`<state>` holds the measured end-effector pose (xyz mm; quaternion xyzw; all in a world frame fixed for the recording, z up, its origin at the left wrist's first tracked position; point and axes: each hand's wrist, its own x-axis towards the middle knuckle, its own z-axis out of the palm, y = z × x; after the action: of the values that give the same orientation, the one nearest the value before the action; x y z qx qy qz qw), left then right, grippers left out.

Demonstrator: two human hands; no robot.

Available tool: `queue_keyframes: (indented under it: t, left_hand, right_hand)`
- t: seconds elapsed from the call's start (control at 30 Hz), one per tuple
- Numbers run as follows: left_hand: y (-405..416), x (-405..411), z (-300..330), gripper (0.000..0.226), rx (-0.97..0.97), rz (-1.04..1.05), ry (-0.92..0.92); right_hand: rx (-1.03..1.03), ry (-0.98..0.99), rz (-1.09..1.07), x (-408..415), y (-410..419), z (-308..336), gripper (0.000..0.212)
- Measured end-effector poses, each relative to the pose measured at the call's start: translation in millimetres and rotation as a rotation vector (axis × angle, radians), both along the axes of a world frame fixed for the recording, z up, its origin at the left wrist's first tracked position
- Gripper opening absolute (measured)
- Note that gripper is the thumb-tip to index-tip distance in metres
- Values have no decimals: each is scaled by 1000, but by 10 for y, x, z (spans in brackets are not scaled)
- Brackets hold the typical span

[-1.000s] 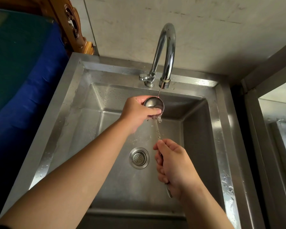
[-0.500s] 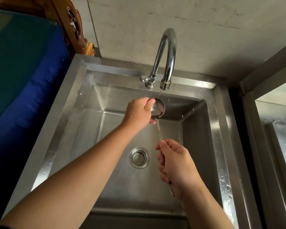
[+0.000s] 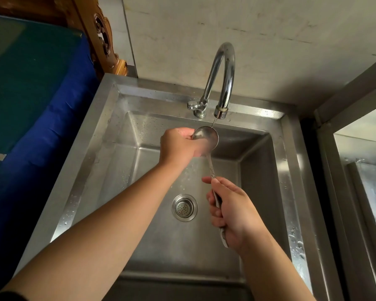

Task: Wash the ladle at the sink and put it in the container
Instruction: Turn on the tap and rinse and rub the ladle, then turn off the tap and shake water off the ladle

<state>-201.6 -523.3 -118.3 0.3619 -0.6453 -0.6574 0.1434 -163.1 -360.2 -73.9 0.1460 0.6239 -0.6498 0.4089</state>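
Observation:
A steel ladle (image 3: 206,135) is held over the steel sink (image 3: 109,131), its bowl right under the spout of the curved tap (image 3: 223,77). A thin stream of water falls from the spout onto the bowl. My left hand (image 3: 178,146) wraps the left side of the bowl, its fingers blurred across it. My right hand (image 3: 230,211) is closed around the ladle's handle, lower and nearer to me, and the handle's end sticks out below my palm. No container is in view.
The round drain strainer (image 3: 184,207) sits in the basin floor between my forearms. A blue and green covered surface (image 3: 30,88) lies left of the sink, with carved wood (image 3: 102,38) behind it. A steel shelf frame (image 3: 343,118) stands on the right.
My left hand's fingers have shifted over the ladle bowl, which has turned a little under the stream. My right hand keeps its hold on the handle.

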Motion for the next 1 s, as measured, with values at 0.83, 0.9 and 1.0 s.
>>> queue_keyframes:
  t: [0.83,0.9,1.0]
  left_hand:
    - [-687,-452,-37,100,-1151,-838,-516]
    - [-698,-459,-93,102,-1194,-833,-532]
    - [-683,-436,-165,103,-1205,-815,-519]
  right_hand:
    - [30,35,18,-9,237,199,24]
    - [22,31,17,-2,228,196,23]
    - [10,29,19,10,220,197,24]
